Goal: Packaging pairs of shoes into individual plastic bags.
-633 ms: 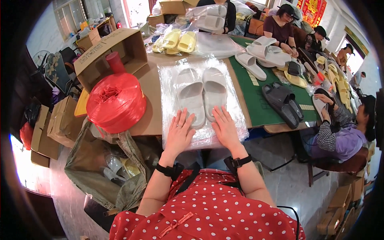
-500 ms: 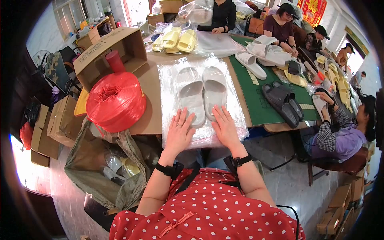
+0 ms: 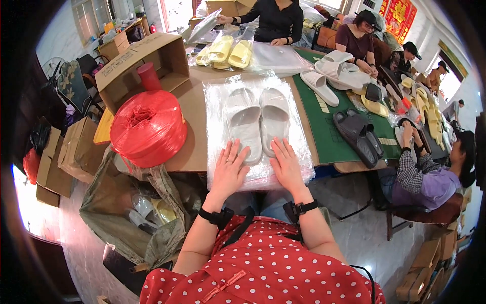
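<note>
the pair of white slippers [image 3: 258, 121] lies side by side inside a clear plastic bag [image 3: 304, 152], flat on the brown cardboard sheet [image 3: 195, 109] in front of the person, toes pointing away from them. i think these slippers are light and made of soft foam, so they bend a little but keep their shape; the bag around them is thin, shiny and probably slippery, and it wrinkles easily. a good place to take hold seems the near edge of the bag, or the heels through the plastic, because the film alone may slide. the left hand [image 3: 229, 169] is spread flat with fingers open, pressing on the bag just at the heel of the left slipper. the right hand [image 3: 286, 166] is also flat and open, resting on the bag at the heel of the right slipper. neither hand grips anything; they only press down, a little apart from each other. a big red spool of string [image 3: 148, 129] stands to the left, beside an open cardboard box [image 3: 144, 63].
</note>
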Demonstrator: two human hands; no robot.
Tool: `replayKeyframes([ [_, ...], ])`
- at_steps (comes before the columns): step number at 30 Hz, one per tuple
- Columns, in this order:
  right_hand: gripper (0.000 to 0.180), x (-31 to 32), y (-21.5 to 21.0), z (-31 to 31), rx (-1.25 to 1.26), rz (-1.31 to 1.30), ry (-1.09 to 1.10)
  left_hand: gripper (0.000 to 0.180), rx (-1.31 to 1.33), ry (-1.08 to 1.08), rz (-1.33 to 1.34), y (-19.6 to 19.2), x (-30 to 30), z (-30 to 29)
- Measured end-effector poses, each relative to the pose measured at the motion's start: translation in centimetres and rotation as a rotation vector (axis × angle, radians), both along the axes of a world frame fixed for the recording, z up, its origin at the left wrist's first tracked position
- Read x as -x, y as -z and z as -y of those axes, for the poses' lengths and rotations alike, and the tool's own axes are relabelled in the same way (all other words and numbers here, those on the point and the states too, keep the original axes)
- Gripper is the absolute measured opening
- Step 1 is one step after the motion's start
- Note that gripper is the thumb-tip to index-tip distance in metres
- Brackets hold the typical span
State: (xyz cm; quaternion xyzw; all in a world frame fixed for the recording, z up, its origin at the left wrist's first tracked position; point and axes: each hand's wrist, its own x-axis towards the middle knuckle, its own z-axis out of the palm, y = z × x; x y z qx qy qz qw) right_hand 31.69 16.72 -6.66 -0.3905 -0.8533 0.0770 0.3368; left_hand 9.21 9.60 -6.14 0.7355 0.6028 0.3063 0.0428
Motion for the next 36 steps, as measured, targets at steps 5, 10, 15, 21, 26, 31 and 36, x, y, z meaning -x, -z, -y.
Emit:
replayKeyframes([
  [5, 0.051, -0.11, 0.21, 0.03, -0.018, -0.001, 0.002, 0.06, -0.003, -0.005, -0.017, -0.07, -0.1, 0.13],
  [10, 0.052, -0.1, 0.44, 0.06, -0.019, -0.002, 0.005, 0.061, -0.037, -0.011, -0.043, 0.43, 0.04, 0.1],
  [15, 0.053, -0.2, 0.47, 0.03, -0.023, -0.003, 0.017, 0.061, -0.025, -0.004, -0.053, 0.25, -0.15, -0.09],
  [21, 0.054, -0.06, 0.35, 0.05, -0.022, 0.006, 0.02, 0.061, -0.027, -0.011, -0.061, 0.14, -0.1, 0.0],
  [26, 0.053, -0.04, 0.31, 0.1, -0.021, -0.008, 0.013, 0.061, -0.041, -0.006, -0.042, -0.06, -0.15, 0.14],
  [31, 0.052, -0.04, 0.46, 0.18, -0.02, -0.004, 0.02, 0.06, -0.037, -0.011, -0.044, 0.35, -0.14, 0.06],
  [36, 0.052, 0.06, 0.14, 0.3, -0.019, -0.014, 0.027, 0.06, -0.032, -0.001, -0.033, 0.28, -0.12, 0.03],
])
